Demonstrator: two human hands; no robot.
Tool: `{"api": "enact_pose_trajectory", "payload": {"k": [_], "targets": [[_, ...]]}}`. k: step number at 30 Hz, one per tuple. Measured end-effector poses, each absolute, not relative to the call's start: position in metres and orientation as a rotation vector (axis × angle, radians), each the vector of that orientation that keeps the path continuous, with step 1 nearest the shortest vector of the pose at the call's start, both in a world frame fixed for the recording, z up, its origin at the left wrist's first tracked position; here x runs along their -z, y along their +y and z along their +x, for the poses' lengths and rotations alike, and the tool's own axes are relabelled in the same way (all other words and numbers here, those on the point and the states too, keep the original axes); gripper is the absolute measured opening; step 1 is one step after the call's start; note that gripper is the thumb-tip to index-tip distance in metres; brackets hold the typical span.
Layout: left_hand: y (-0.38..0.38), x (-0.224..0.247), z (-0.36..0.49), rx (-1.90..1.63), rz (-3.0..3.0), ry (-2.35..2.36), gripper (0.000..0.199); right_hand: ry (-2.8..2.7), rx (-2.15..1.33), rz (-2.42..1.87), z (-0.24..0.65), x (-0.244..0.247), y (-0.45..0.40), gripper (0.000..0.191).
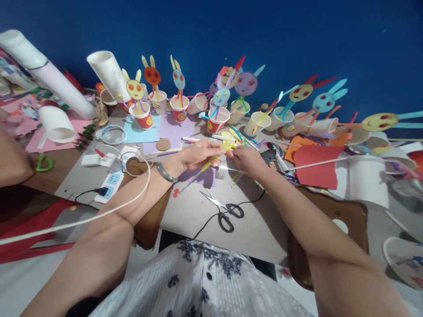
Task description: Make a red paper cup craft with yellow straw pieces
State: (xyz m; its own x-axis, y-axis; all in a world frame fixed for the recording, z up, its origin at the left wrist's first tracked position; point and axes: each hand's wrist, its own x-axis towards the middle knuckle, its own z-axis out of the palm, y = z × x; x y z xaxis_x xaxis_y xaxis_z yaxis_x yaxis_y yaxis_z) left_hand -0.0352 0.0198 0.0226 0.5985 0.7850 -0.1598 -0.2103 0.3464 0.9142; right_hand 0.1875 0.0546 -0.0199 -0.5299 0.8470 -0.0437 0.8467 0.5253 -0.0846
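Note:
My left hand [200, 154] is closed on a yellow paper strip [211, 163] that slants up to the right. My right hand [245, 159] is closed beside it at the strip's upper end, its fingertips touching yellow paper; the exact grip is partly hidden. Just below and between the hands stands a roll of clear tape [221, 170]. Open scissors with black handles [226, 210] lie on the table nearer to me. Behind the hands, a red and white paper cup [218, 120] holds a blue rabbit-face figure [221, 96].
More cups with paper rabbit figures line the blue wall. A power strip [114, 178] and white cable lie at left, near another person's arm [13, 156]. Red paper [317, 166] is at right. Stacked white cups [107, 75] lean at back left.

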Motion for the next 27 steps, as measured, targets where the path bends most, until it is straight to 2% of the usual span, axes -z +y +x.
{"api": "enact_pose_trajectory", "payload": {"k": [6, 11, 14, 18, 22, 27], "targets": [[0.022, -0.018, -0.036, -0.719, 1.020, 0.609, 0.019, -2.744, -0.294, -1.428, 0.199, 0.011, 0.055, 0.028], [0.022, -0.017, -0.037, -0.709, 1.041, 0.635, 0.019, -2.494, -0.237, -1.544, 0.205, 0.004, 0.048, 0.010], [0.022, -0.018, -0.037, -0.718, 1.024, 0.624, 0.019, -2.254, -0.342, -1.490, 0.204, -0.010, 0.035, 0.003], [0.023, -0.018, -0.036, -0.725, 0.988, 0.612, 0.029, -2.006, -0.524, -1.288, 0.198, -0.028, 0.010, 0.004], [0.023, -0.018, -0.035, -0.736, 0.964, 0.622, 0.039, -2.025, -0.647, -1.056, 0.191, -0.032, -0.008, 0.013], [0.022, -0.019, -0.035, -0.719, 0.942, 0.598, 0.045, -2.130, -0.500, -0.877, 0.181, -0.022, -0.014, 0.027]]}}
